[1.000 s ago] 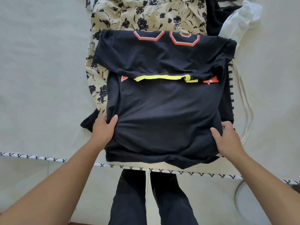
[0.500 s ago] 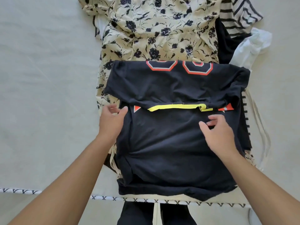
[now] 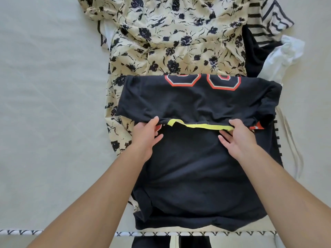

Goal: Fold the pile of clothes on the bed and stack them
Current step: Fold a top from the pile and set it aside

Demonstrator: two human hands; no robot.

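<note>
Black shirt [image 3: 197,167] flat on the bed [image 3: 44,104], on top of the flowery dress [image 3: 170,42], long side running left to right, top part folded down with its yellow band [image 3: 200,126] edge across the middle. Left hand [image 3: 146,134] pinching that edge at one end, right hand [image 3: 236,136] pinching the other end, both equally near. Rest of the shirt lying toward the body from both grips, so next fold probably pulls that edge down toward the near hem.

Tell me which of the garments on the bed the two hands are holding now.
The black jersey with orange-outlined numbers and yellow collar trim. The left hand and right hand pinch its folded-over edge. The floral garment and striped one lie untouched behind.
</note>
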